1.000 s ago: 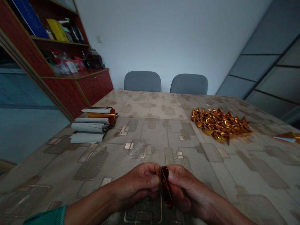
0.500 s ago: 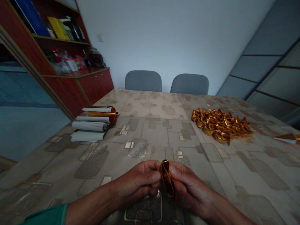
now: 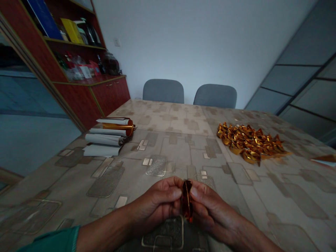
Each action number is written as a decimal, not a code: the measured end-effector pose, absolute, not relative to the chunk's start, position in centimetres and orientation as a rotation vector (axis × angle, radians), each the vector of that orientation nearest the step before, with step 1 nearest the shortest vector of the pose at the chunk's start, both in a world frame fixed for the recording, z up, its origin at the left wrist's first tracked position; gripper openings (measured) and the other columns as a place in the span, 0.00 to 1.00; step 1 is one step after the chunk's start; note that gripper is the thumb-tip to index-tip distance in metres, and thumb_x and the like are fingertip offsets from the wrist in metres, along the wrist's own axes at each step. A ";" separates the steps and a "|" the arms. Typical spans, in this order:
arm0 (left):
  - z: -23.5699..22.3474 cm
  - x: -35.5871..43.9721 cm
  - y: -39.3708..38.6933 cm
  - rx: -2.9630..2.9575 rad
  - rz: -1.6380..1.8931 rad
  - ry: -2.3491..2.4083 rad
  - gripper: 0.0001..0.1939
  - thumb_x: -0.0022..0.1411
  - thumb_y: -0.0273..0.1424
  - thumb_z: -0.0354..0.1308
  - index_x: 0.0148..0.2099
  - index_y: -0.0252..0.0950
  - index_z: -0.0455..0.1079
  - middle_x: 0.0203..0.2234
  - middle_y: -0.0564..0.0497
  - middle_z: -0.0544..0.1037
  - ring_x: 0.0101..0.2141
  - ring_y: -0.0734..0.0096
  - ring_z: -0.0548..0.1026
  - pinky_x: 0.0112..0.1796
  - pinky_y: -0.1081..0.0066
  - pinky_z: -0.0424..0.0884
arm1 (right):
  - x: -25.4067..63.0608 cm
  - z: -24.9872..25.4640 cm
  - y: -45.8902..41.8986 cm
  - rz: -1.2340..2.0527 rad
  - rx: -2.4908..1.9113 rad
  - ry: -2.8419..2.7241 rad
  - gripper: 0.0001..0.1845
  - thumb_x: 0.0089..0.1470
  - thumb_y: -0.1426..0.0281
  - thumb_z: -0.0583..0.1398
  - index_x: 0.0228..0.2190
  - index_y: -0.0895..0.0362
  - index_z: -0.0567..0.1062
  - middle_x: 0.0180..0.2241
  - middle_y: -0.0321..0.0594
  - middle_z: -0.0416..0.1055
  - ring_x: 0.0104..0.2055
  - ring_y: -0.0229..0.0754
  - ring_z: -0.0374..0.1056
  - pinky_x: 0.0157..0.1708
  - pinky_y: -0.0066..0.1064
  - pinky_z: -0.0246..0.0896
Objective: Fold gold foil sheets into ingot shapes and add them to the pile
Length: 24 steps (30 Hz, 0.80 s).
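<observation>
Between my two hands, low in the middle of the head view, is a folded piece of gold foil paper (image 3: pixel 187 201), narrow and upright with its folded edge toward me. My left hand (image 3: pixel 164 197) pinches its left side between thumb and fingers. On the other side, my right hand (image 3: pixel 206 203) grips it the same way, thumb near the top. Several finished-looking gold foil ingots (image 3: pixel 246 140) sit in a cluster at the right of the table. At the left lies a stack of curled paper sheets (image 3: pixel 105 140), white outside and gold inside.
The table (image 3: pixel 170 115) has a patterned cover. A gold and white paper piece (image 3: pixel 325 160) lies near its right edge. Two grey chairs (image 3: pixel 163 91) stand behind the far edge. To the left is a red-brown cabinet (image 3: pixel 110 94) holding bottles and bags.
Both hands keep hold of the folded foil paper, which has risen slightly and turned more upright. The whole view has shifted a little, so the table items appear farther right.
</observation>
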<state>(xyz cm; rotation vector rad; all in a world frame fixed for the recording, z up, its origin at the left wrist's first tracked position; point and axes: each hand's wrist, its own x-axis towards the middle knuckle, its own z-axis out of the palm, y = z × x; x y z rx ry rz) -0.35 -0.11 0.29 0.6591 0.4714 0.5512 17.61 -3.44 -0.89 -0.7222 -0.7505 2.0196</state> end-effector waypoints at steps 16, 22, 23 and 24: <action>0.4 -0.5 -0.1 0.578 0.576 0.523 0.17 0.54 0.35 0.73 0.40 0.32 0.71 0.31 0.48 0.77 0.30 0.72 0.77 0.32 0.76 0.68 | 18.1 -0.2 -3.1 2.068 -0.702 -0.753 0.17 0.54 0.60 0.69 0.36 0.60 0.75 0.17 0.29 0.69 0.15 0.28 0.56 0.17 0.19 0.51; 0.2 -0.4 -0.1 0.546 0.642 0.485 0.19 0.55 0.32 0.73 0.46 0.35 0.71 0.31 0.51 0.76 0.26 0.78 0.75 0.29 0.79 0.67 | 17.7 0.5 -3.2 2.039 -0.747 -0.721 0.15 0.54 0.61 0.69 0.36 0.59 0.76 0.19 0.29 0.66 0.19 0.30 0.57 0.22 0.21 0.54; 0.2 -0.4 -0.1 0.544 0.652 0.493 0.19 0.55 0.32 0.73 0.46 0.35 0.72 0.30 0.51 0.76 0.25 0.79 0.74 0.28 0.80 0.68 | 17.6 0.6 -3.1 2.021 -0.757 -0.724 0.15 0.54 0.60 0.69 0.35 0.58 0.76 0.19 0.30 0.66 0.19 0.30 0.57 0.22 0.21 0.54; 0.1 -0.4 -0.1 0.540 0.664 0.503 0.19 0.55 0.31 0.73 0.46 0.34 0.72 0.30 0.51 0.77 0.25 0.80 0.74 0.28 0.80 0.68 | 17.6 0.7 -3.1 2.001 -0.766 -0.731 0.14 0.54 0.60 0.69 0.35 0.58 0.77 0.19 0.30 0.66 0.18 0.30 0.56 0.22 0.21 0.53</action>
